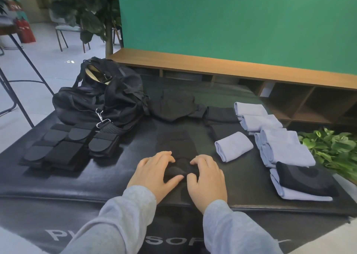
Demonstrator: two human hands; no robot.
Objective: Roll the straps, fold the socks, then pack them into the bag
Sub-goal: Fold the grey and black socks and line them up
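both hands are curled over the rolled near end of a black strap [176, 147]: left hand [154, 173] and right hand [207, 178] pinch the roll from either side, equally near. the strap's long axis runs straight away from them along the tabletop [116, 182], toward the dark pile beyond; the bag [100, 97] sits far left.

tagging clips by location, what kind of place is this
Probably an office lounge or studio corner, not a home: a green backdrop wall, a low wooden shelf unit, bar stools and fire extinguishers on a tiled floor, with work on a black padded mat.
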